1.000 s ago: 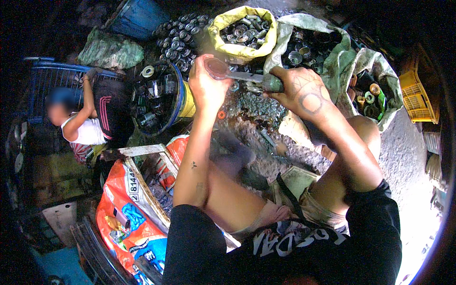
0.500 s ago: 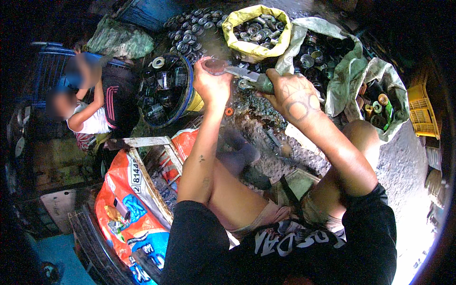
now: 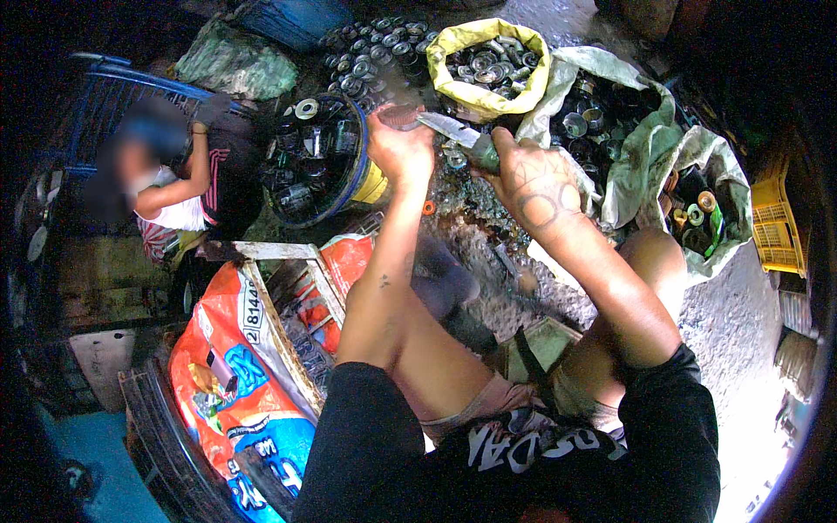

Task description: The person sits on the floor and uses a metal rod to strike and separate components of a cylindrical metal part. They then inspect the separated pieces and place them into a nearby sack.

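Closed around a round, reddish-brown part with a ridged edge, my left hand holds it up in front of me. Its exact kind is too blurred to tell. My right hand grips the dark green handle of a knife. The broad metal blade points left, its tip at the right edge of the round part; whether it cuts in cannot be made out. Beneath the hands, the ground is strewn with small debris, and a small orange ring lies there.
A yellow-rimmed sack of metal parts stands ahead, with pale sacks of scrap to its right. At left are a blue-rimmed tub of dark pieces and another person. A yellow crate sits far right; an orange sack lies near left.
The whole view has shifted slightly. Both hands keep their holds, the knife tip still at the round part. The other person's raised arm has come down.
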Available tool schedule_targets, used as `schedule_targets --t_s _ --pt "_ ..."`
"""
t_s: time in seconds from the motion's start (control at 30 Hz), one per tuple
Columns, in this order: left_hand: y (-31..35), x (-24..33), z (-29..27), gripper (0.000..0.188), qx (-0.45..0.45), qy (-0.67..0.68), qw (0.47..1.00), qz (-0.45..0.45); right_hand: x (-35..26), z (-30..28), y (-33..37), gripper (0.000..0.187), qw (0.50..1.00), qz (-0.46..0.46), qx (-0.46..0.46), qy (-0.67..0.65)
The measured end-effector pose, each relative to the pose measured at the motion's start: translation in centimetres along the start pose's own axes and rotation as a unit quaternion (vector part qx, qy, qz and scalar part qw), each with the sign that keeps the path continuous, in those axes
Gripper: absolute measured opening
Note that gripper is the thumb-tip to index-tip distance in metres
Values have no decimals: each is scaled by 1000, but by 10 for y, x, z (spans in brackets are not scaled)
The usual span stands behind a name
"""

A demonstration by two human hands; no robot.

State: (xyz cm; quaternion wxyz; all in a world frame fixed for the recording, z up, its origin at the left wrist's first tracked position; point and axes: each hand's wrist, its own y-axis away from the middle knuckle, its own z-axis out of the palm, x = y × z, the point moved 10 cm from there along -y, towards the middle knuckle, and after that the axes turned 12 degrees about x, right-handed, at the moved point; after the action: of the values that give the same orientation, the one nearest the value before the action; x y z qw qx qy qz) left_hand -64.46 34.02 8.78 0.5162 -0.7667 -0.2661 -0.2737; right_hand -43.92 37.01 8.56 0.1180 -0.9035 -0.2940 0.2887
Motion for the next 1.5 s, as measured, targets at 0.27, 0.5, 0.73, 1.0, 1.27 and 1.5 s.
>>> schedule_targets --t_s 0.27,0.5,0.73,1.0,1.27,1.5 --pt "-7 -8 1 55 53 16 997 -45 -8 0 -4 41 1000 8 26 3" --pt "-3 -9 3 50 61 53 988 -130 -8 6 -6 48 998 55 14 16" --pt "-7 -53 36 30 25 232 957 -175 -17 11 -10 54 998 63 11 -8" --pt "21 -31 60 36 -35 211 923 -321 10 14 -7 56 996 91 11 -1" --pt "-9 13 20 41 10 123 990 -73 12 -23 -16 46 999 23 25 -1" --pt "-17 35 -10 59 -31 144 986 78 3 -51 -15 44 1000 -18 -17 13"
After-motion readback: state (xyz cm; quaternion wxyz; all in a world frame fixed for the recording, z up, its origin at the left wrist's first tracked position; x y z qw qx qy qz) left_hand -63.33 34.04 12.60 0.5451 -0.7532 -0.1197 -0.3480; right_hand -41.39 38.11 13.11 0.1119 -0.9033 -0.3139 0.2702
